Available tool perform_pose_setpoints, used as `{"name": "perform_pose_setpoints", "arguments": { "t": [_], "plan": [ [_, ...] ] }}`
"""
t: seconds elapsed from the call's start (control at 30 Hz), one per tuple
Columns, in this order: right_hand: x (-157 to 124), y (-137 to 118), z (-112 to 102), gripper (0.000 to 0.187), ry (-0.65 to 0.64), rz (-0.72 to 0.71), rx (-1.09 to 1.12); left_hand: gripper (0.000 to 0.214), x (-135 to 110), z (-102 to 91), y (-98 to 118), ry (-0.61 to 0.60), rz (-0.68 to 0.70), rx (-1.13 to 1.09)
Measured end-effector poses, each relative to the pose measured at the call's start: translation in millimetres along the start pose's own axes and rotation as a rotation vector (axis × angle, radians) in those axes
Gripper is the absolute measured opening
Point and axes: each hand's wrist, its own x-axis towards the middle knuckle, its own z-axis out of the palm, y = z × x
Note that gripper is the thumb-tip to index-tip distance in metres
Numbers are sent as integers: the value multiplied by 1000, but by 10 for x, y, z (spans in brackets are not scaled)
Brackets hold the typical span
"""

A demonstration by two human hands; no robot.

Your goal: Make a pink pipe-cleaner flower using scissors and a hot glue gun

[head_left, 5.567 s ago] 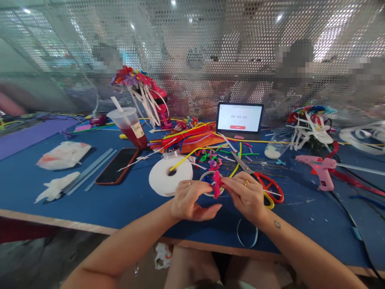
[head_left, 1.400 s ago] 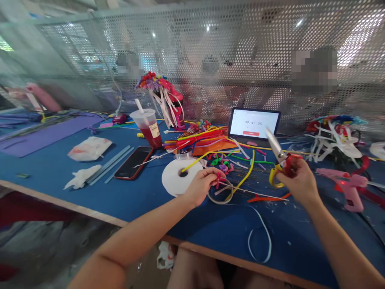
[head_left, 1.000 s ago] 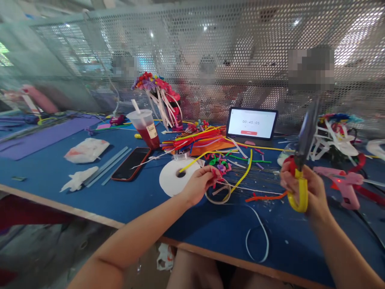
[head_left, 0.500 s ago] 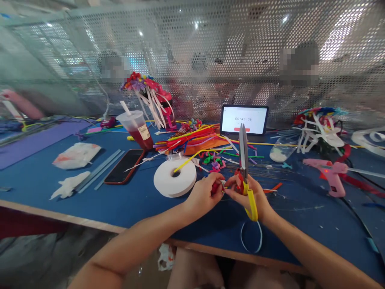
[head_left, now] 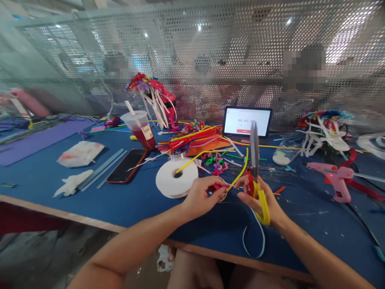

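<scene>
My left hand [head_left: 202,196] pinches a small red fuzzy piece [head_left: 217,186] at its fingertips, most of it hidden by the fingers. A yellow pipe cleaner [head_left: 242,170] runs up and to the right from these fingertips. My right hand [head_left: 264,198] holds scissors [head_left: 254,150] with yellow and red handles, blades pointing up. Its thumb and forefinger are slightly apart, close to the yellow pipe cleaner. A thin white strip [head_left: 264,241] hangs in a loop below the hands, near the table edge.
A white ribbon roll [head_left: 164,180] stands left of my hands, before a pile of pipe cleaners [head_left: 195,140]. Farther left are a phone [head_left: 124,168] and a drink cup [head_left: 141,130]. A tablet [head_left: 233,120] stands behind; a pink glue gun [head_left: 338,180] lies right.
The yellow pipe cleaner now stands out between my hands, where it did not show before. My right hand, with the scissors, has moved slightly right, away from my left fingertips.
</scene>
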Motion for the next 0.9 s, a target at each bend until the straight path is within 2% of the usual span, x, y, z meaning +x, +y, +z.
{"name": "perform_pose_setpoints", "arguments": {
  "t": [0.1,0.2,0.3,0.43,0.57,0.9],
  "plan": [
    [-29,16,-168,32,-117,32,-286,21,67,-57,6,90,-118,-305],
    [-58,10,-209,34,-156,-36,-538,24,125,-100,-1,155,-127,-513],
    [-82,-31,-161,36,-226,-64,-651,26,139,-118,8,179,-111,-614],
    [-94,-62,-128,40,-280,-45,-716,27,124,-132,38,201,-96,-642],
    [-89,-37,-152,49,-326,-43,-703,27,125,-152,31,173,-111,-617],
    [-51,-46,-144,45,-384,-53,-699,22,126,-187,-42,120,-96,-568]
  ]
}}
